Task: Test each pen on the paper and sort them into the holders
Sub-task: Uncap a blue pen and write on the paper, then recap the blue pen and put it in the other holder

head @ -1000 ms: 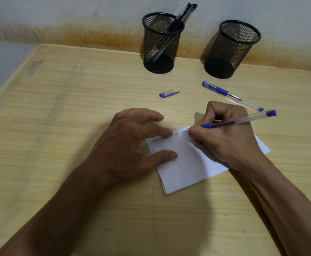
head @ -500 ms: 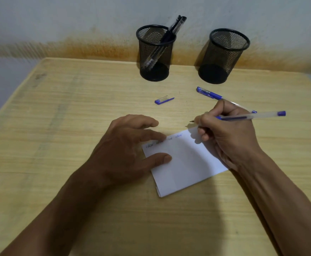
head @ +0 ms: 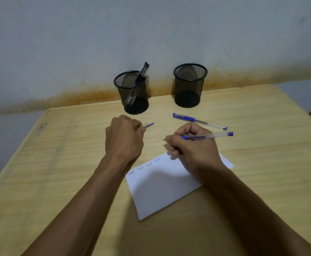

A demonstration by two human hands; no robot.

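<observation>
My right hand (head: 193, 150) grips an uncapped blue pen (head: 209, 136), tip pointing left just above the table, beyond the paper's far edge. My left hand (head: 124, 139) is closed around the blue pen cap (head: 149, 124), whose clip sticks out to the right. The folded white paper (head: 162, 187) lies near me with several short scribbles along its top edge. A capped blue pen (head: 199, 121) lies on the table behind my right hand. The left mesh holder (head: 132, 91) holds black pens; the right mesh holder (head: 189, 85) looks empty.
The wooden table (head: 58, 163) stands against a stained wall. Both holders sit at its far edge, side by side.
My left hand left the paper, reached forward and closed on the pen cap. My right hand lifted the pen off the paper and moved it forward. The camera tilted up.
</observation>
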